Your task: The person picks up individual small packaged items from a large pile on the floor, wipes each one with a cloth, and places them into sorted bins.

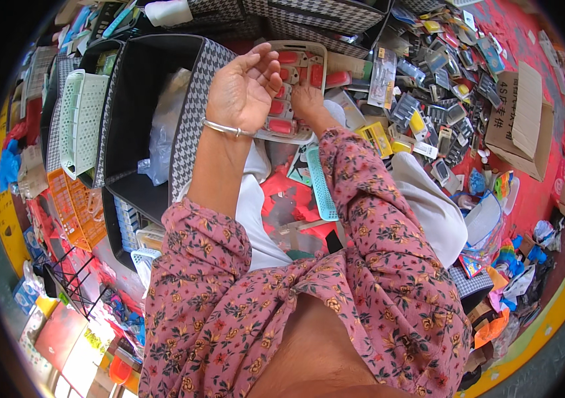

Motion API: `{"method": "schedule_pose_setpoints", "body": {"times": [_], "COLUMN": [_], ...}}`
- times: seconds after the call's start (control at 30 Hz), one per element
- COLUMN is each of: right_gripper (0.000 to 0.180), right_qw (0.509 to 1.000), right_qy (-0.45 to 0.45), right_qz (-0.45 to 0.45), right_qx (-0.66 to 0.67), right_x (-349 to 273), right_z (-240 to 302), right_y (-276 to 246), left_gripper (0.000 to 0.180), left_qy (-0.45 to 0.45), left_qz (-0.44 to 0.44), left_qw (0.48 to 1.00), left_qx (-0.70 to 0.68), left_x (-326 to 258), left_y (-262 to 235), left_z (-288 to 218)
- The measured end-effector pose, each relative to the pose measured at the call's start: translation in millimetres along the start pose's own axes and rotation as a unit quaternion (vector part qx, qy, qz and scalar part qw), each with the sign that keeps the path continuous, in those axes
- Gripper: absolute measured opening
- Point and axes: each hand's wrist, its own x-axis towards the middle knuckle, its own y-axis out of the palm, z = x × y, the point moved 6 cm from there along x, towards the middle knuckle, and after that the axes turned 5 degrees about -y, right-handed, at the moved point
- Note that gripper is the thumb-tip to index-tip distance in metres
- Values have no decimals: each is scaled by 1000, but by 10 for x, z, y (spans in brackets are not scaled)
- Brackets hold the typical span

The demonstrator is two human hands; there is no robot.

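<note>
A pale oblong basket (324, 56) stands in front of me, holding several red-topped packaged items (281, 126) in rows. My right hand (309, 105) reaches down into it. Its fingers are bent together with the tips at a red item, and what they hold, if anything, is hidden. My left hand (242, 86), with a silver bangle on the wrist, hovers palm up over the basket's left side. Its fingers are loosely curled and apart, with nothing in them. Another red item (338, 79) lies just outside the basket's right rim.
Left of my hands stands a black-lined houndstooth storage box (140, 79) with clear plastic bags inside. Beyond it are a pale green basket (83, 123) and an orange basket (73, 209). A blue basket (322, 186) lies between my legs. Small packages (422, 99) and a cardboard box (521, 126) cover the right.
</note>
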Motion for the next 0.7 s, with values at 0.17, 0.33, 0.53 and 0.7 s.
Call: {"method": "schedule_pose_setpoints", "body": {"times": [0.17,0.33,0.53,0.7], "right_gripper": [22,34,23,42], "right_qw": [1000,996,927,891], "right_qy": [5,3,120,359], "right_qz": [-10,89,-58,20], "right_qx": [-18,22,350,277], "right_x": [49,144,163,2], "right_z": [-119,-192,-640,-1787], "right_y": [182,177,-461,-121], "left_gripper": [26,26,26,24], "left_qy": [-23,-37,-21,-34], "left_qz": [8,20,-4,-7], "left_qw": [1000,999,1000,999], "left_qx": [14,23,17,33], "left_x": [-13,17,-23,0], "left_y": [41,49,-42,34], "left_z": [44,77,37,132]}}
